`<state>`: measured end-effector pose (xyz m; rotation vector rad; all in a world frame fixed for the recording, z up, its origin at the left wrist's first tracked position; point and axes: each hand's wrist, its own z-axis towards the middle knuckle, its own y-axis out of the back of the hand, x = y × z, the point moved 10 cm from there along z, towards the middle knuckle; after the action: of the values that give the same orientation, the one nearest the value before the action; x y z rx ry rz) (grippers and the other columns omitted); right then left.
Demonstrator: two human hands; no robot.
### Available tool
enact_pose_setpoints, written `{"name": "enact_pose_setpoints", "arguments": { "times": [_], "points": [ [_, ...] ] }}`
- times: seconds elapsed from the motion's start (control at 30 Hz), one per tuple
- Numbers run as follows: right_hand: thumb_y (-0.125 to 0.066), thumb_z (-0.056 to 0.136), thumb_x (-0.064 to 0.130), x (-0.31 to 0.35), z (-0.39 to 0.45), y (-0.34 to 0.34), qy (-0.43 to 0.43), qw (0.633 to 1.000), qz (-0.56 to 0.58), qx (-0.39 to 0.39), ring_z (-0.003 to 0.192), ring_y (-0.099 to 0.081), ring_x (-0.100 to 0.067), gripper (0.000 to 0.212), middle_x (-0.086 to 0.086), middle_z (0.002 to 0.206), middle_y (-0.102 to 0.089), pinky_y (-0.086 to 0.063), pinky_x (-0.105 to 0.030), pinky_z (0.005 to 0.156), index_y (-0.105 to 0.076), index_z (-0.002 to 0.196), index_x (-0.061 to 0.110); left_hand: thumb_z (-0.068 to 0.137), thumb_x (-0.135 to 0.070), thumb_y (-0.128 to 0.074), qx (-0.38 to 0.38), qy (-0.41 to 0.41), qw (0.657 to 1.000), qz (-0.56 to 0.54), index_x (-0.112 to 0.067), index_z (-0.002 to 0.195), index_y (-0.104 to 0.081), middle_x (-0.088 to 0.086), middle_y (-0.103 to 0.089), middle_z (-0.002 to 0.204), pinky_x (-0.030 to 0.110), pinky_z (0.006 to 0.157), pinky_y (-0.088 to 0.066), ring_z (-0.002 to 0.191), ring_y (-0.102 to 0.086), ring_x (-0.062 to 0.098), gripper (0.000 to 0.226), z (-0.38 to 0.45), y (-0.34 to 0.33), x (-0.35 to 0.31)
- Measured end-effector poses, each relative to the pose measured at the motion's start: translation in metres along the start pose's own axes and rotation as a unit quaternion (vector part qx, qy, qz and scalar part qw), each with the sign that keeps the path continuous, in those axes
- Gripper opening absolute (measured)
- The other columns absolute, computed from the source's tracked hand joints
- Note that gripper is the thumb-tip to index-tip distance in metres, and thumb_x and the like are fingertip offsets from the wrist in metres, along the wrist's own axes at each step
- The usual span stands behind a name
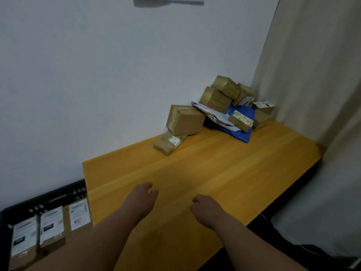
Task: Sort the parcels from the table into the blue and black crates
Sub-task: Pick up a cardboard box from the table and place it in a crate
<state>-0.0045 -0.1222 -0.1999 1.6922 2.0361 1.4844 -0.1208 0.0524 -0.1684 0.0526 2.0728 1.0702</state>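
A pile of brown cardboard parcels (218,96) lies in the far right corner of the yellow table (205,169), against the wall. A larger box (185,120) leans on a flat taped parcel (169,142) at the pile's left. A blue mailer bag (241,126) and a white one (213,114) lie among them. The black crate (64,192) stands low at the left and holds three labelled parcels (51,223). My left hand (145,196) and my right hand (205,208) hover over the near part of the table, fingers loosely curled, holding nothing.
A white wall runs behind the table. A pale curtain (316,94) hangs along the right side, down past the table's edge. The floor right of the table is dark. No blue crate is in view.
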Motion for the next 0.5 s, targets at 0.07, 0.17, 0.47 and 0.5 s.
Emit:
{"name": "enact_pose_setpoints", "arguments": {
  "times": [0.07,0.17,0.47,0.5],
  "points": [
    [-0.037,0.105,0.035,-0.009,0.021,0.023,-0.007,1.000,0.000,-0.009,0.134,-0.042,-0.026,0.048,-0.008,0.154,-0.034,-0.040,-0.038,0.106,-0.036,0.149,0.015,0.101,-0.035,-0.044,0.007,-0.003,1.000,0.003,-0.013,0.145,-0.041,0.010,-0.041,0.149,0.037,0.106,-0.039,0.133,-0.043,0.028,0.049,0.033,-0.010,-0.016],
    [-0.039,0.103,0.035,-0.017,0.051,0.061,-0.004,1.000,-0.016,-0.020,0.133,-0.043,-0.025,0.048,-0.009,0.151,-0.039,-0.038,-0.035,0.107,-0.039,0.147,0.014,0.101,-0.036,-0.043,0.021,0.005,1.000,-0.019,-0.015,0.147,-0.038,0.009,-0.036,0.152,0.038,0.107,-0.039,0.134,-0.041,0.028,0.050,0.071,-0.020,-0.040],
    [-0.038,0.104,0.033,0.012,0.155,0.131,0.010,0.993,0.111,-0.041,0.112,-0.053,-0.022,0.039,-0.006,0.130,-0.053,-0.043,-0.033,0.092,-0.049,0.136,0.014,0.100,-0.036,-0.046,-0.027,0.021,0.998,-0.054,-0.014,0.149,-0.032,0.011,-0.037,0.151,0.037,0.103,-0.038,0.133,-0.042,0.029,0.055,0.166,0.001,-0.097],
    [-0.038,0.104,0.033,0.017,0.172,0.136,0.013,0.989,0.143,-0.041,0.107,-0.053,-0.021,0.035,-0.005,0.120,-0.055,-0.043,-0.033,0.090,-0.052,0.129,0.014,0.100,-0.035,-0.046,-0.042,0.025,0.996,-0.068,-0.014,0.149,-0.032,0.011,-0.038,0.151,0.036,0.103,-0.038,0.133,-0.042,0.028,0.055,0.177,0.006,-0.102]
  ]
}}
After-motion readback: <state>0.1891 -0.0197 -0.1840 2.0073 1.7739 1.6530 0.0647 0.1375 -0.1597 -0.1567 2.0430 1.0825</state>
